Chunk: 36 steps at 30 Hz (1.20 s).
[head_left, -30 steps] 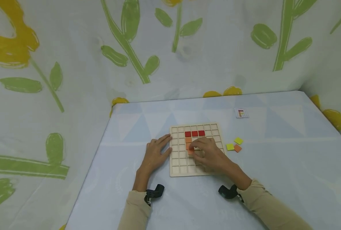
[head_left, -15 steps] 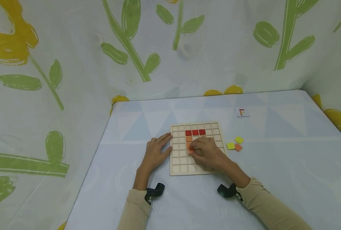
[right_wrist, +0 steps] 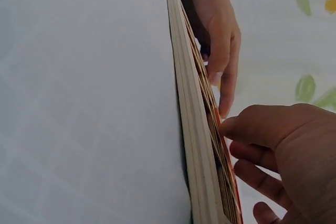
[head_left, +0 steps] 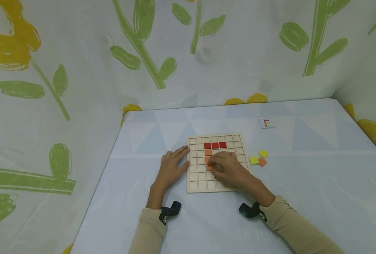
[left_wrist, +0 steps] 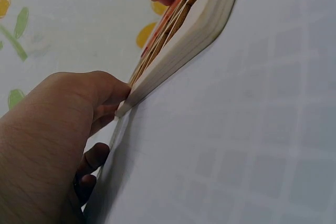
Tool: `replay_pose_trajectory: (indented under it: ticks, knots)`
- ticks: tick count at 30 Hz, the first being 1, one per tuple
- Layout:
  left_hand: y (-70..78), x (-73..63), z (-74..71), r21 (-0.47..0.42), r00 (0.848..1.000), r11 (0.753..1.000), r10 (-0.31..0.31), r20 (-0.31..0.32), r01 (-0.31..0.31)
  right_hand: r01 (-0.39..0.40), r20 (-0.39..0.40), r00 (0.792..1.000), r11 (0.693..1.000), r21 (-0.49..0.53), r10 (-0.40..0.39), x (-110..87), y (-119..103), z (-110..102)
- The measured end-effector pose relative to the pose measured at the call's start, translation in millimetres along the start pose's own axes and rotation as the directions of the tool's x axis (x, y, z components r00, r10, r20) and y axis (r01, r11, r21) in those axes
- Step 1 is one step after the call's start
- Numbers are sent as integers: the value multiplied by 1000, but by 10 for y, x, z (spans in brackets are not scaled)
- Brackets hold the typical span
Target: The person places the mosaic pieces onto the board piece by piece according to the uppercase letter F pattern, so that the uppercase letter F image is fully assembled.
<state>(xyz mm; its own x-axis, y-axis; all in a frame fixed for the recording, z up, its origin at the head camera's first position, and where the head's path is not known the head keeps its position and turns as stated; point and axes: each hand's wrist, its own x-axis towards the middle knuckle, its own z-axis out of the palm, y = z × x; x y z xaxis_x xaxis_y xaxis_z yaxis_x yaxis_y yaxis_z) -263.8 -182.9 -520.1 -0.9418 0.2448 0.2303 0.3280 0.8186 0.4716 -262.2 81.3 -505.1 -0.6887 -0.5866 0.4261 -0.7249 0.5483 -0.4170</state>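
Note:
A wooden grid board (head_left: 195, 186) lies on the table, holding a row of three red tiles (head_left: 215, 145) and an orange tile (head_left: 208, 152) below the leftmost one. Further down that column, my right hand (head_left: 230, 169) pinches an orange tile (head_left: 208, 168) at a cell, thumb and fingertips at its edge. Another orange tile (head_left: 207, 159) sits just above it, partly covered by the fingers. My left hand (head_left: 172, 167) rests at the board's left edge, fingers extended, thumb (left_wrist: 118, 88) touching the rim in the left wrist view.
Right of the board lie two yellow tiles, one flat yellow tile (head_left: 254, 160) near the edge and another yellow tile (head_left: 263, 153) behind, with a loose orange tile (head_left: 262, 162) beside them. A small pattern card (head_left: 267, 122) lies farther back. A flower-printed cloth (head_left: 226, 70) rises behind the table.
The orange tile under my right fingers has shifted slightly left, into line with the orange column. My left hand stays at the board's edge; the head view has tilted slightly.

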Motion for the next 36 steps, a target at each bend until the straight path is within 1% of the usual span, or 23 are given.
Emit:
replay_pose_trajectory:
  ticks: [3,6,8,13,16,18,21,24,28,32,36]
  knots:
    - [0,0,5,5,1000,1000,-6,6,5,-31,10,999,999,-18,31,4,-32,-47]
    - [1,5,5,12,1000,1000,-12,12,12,-85,15,996,996,-13,85,1,-76,-132]
    - [8,14,10,13,1000,1000,-16,16,16,-100,4,995,995,-8,100,-14,-80,-205]
    - [31,40,32,-10,1000,1000,5,16,-5,-118,-39,992,991,69,121,-96,-28,-384]
    - [46,45,33,-2,1000,1000,0,27,0,-127,-58,989,987,99,133,-141,-8,-494]
    - [46,40,27,13,999,1000,-21,35,20,-128,-64,989,989,75,133,-156,-9,-569]
    - [38,23,17,32,999,999,-44,30,43,-127,-72,989,992,-3,126,-179,-4,-680]
    - [22,15,7,32,999,999,-35,21,34,-133,-93,988,989,-61,127,-226,28,-787]
    - [16,16,6,21,999,1000,-20,26,20,-118,-138,985,986,-115,101,-328,126,-912]
    - [20,7,-1,26,999,999,-26,37,25,-127,-159,982,982,-141,104,-433,218,-993]
    - [24,3,-7,23,999,1000,-20,32,19,-177,-144,977,975,-131,158,-524,268,-1042]
